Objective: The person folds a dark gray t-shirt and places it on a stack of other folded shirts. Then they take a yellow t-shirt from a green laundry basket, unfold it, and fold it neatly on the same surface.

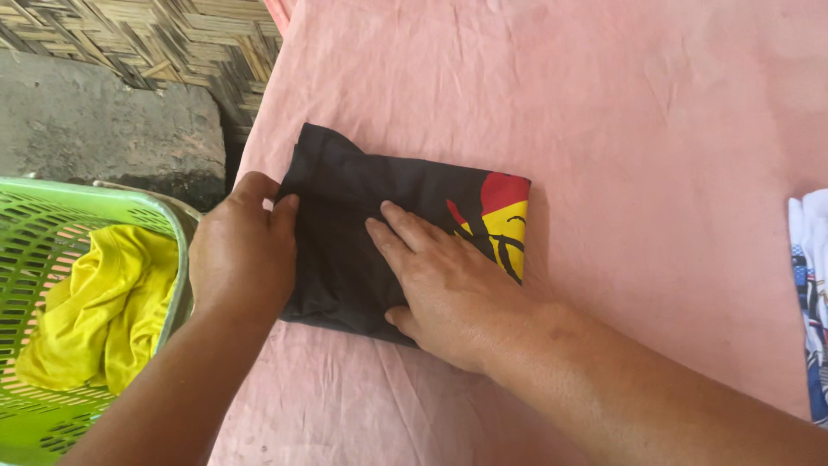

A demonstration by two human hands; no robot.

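Right hand (448, 298): enters from the lower right, forearm running off the bottom edge; palm down and flat, fingers spread and stretched toward the upper left, pressing on the middle of the folded dark garment (379, 229); it grips nothing. Left hand (244, 255): enters from the lower left, fingers curled over the garment's left edge with the thumb tip on top of the cloth, so the hand is narrowly closed on that edge. Folded dark garment: black or very dark cloth, folded into a rough rectangle, lying flat near the left side of the pink cloth (655, 129), with a red and yellow print with black lines showing at its right end, just beyond the right hand's fingertips. Pink cloth: pale, faintly creased covering that spreads under the garment and fills most of the view to the top and right edges. Green basket (26, 259): perforated plastic, at the lower left just beside the left wrist, holding a crumpled yellow garment (103, 311). White and blue patterned cloth (811, 293): partly cut off at the right edge, well apart from the hands. Woven mat (155, 39): plaited strips, at the far upper left, beyond a grey concrete surface (103, 121).
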